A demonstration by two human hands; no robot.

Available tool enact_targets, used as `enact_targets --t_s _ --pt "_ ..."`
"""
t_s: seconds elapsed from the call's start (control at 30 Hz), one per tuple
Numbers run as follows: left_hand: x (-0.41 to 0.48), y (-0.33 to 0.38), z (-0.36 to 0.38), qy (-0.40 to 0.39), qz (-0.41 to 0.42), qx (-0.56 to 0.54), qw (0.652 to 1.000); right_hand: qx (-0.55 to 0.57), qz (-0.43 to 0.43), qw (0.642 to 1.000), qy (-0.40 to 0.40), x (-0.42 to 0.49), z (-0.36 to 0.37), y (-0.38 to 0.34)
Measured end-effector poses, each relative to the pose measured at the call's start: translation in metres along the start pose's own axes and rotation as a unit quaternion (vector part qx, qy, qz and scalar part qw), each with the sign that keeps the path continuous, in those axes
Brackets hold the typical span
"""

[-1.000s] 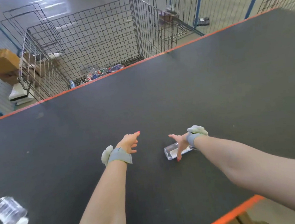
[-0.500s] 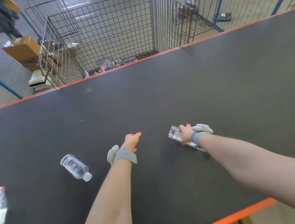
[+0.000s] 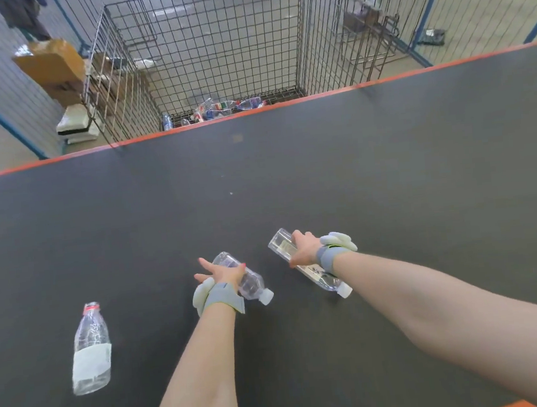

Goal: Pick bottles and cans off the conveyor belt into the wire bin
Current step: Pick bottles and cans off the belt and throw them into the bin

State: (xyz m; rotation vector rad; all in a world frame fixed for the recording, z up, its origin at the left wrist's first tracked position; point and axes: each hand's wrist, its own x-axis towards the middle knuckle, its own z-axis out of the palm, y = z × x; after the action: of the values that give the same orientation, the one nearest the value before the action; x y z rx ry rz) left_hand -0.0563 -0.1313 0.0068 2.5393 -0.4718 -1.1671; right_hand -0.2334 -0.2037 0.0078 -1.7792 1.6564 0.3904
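A labelled bottle (image 3: 90, 348) with a red neck ring is laid flat on the conveyor belt (image 3: 386, 160), near the left end of the near edge, untouched. Toward the middle, the left hand (image 3: 219, 271) is laid on a round bottle (image 3: 249, 281): the fingers are spread and straight, and the thumb is set across the bottle's body. The white cap is pointed toward the near edge. Just to the right, a square bottle (image 3: 280, 246) is gripped by the right hand (image 3: 303, 249), with the fingers curled round its body. Whether it is lifted off the belt cannot be told. A grey band is worn on each wrist.

Beyond the far edge, a cardboard box (image 3: 50, 60) is seen at the left. The wire bin (image 3: 214, 45) is placed against the far edge, with several bottles lying on its floor.
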Motion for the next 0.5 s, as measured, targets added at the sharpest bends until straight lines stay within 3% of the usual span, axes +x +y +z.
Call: enact_targets --t_s 0.13,0.27,0.37,0.5 --pt "-0.008 0.029 0.048 -0.062 0.063 0.008 0.996 0.034 0.019 0.999 0.022 0.017 -0.015 0.003" --pt "-0.02 0.06 0.063 -0.136 0.062 -0.062 0.987 0.058 0.053 0.997 0.022 0.025 -0.029 0.012" --pt "-0.02 0.063 0.041 -0.129 0.066 -0.095 0.985 0.085 0.069 0.994 0.026 0.027 -0.037 0.012" --pt "-0.007 0.05 -0.007 -0.098 0.08 -0.087 0.988 0.144 0.07 0.987 -0.03 0.017 -0.039 -0.002"
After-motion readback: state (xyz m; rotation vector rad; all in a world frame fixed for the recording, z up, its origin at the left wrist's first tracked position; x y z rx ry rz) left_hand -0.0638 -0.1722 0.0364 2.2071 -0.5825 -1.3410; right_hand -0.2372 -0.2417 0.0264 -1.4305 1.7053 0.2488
